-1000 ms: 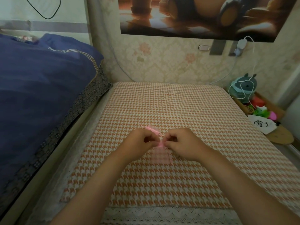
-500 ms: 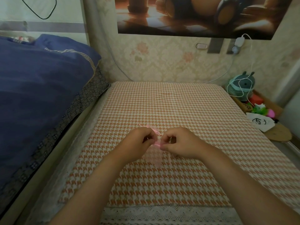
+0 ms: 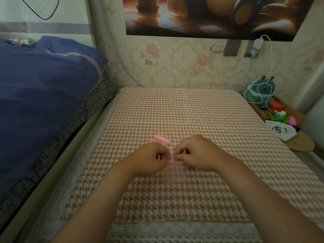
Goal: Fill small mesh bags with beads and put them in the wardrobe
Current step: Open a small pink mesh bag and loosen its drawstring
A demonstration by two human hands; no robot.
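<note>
A small, sheer pink mesh bag [image 3: 175, 174] hangs flat over the orange houndstooth tablecloth [image 3: 192, 120]. My left hand [image 3: 149, 159] and my right hand [image 3: 196, 153] pinch its top edge from both sides, fingers curled, close together. More pink mesh bags [image 3: 161, 139] lie bunched on the cloth just beyond my left hand. No beads are visible. The held bag looks see-through and thin.
A bed with a dark blue quilt [image 3: 40, 95] runs along the left. At the right edge a wooden tray [image 3: 287, 114] holds a teal plush toy [image 3: 261, 92], green and pink items and a white pouch [image 3: 280, 131]. A white cable [image 3: 270, 67] hangs from the wall socket.
Both hands stay pinched on the bag's top with small finger shifts. The bag hangs slightly lower and flatter below them. The bunch of bags behind the left hand shows more.
</note>
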